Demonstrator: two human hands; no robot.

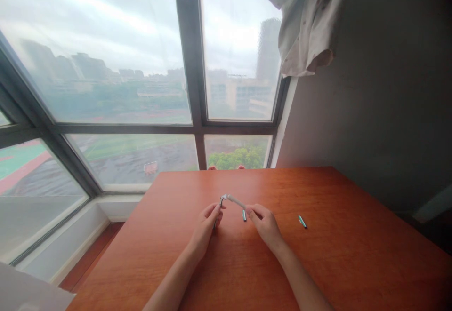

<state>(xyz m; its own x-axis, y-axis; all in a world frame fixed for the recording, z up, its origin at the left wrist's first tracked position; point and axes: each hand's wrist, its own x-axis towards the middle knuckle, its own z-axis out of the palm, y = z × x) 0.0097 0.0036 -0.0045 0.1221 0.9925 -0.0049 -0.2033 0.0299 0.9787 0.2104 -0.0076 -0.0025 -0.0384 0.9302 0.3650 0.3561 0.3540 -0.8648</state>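
Pinching a slim whitish rod [236,201], kinking near its metal tip, between left hand [208,224] and right hand [265,224], hovering above bare worktop [353,254], well apart from edges.

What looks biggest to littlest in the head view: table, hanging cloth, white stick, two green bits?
1. table
2. hanging cloth
3. white stick
4. green bit near the stick and green bit farther right: tiny and alike, so no ranking.

Orange-brown wood grain on the table [335,264]. Silvery white on the thin stick [236,201]. Teal on the small tube [244,215] mid-table and the second tube [302,222] nearer the right edge. Cream, faintly spotted, on the cloth [307,24].
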